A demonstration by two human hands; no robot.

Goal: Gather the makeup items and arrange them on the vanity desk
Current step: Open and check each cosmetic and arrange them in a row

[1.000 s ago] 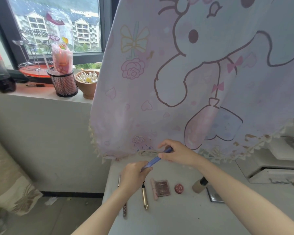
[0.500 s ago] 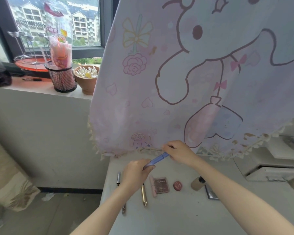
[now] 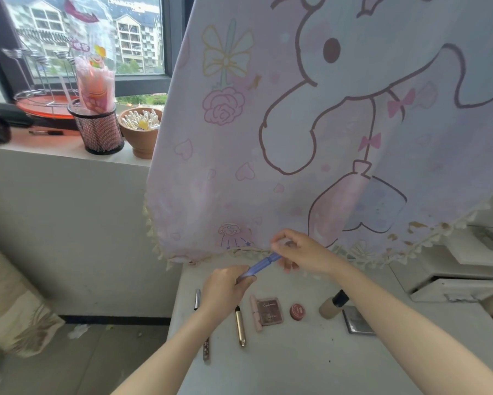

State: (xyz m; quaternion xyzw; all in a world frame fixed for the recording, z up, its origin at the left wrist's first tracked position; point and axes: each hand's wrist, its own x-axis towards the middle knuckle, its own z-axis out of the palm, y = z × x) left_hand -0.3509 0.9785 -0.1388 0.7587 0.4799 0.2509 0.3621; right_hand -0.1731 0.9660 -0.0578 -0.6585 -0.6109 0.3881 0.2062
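most of the makeup already lies in a row on the vanity desk. going from the left edge toward the middle there is a silver pen, a glitter tube (partly hidden under the left arm), a gold tube, a pink stick touching a little brown palette, a red round pot, a tan bottle with a black cap that looks to be lying down, and a flat silver case just beside it.

one thing is not put down yet. the purple pen is up in the air over the back edge of the desk, near the back left corner, just under the fringe of the big bunny cloth. the left hand has its fingers curled round the lower end. the right hand pinches the upper end with thumb and fingers, and one finger sticks up loose. i think the pen is being checked or closed before it joins the row, so what is left is to lay it down with the rest. i cannot tell if more things wait out of view.

next to the frame from half a second ago, very little is different. both hands hold the pen in the same spot, and the things on the desk have not moved. the right fingers look a bit looser at the tip now.
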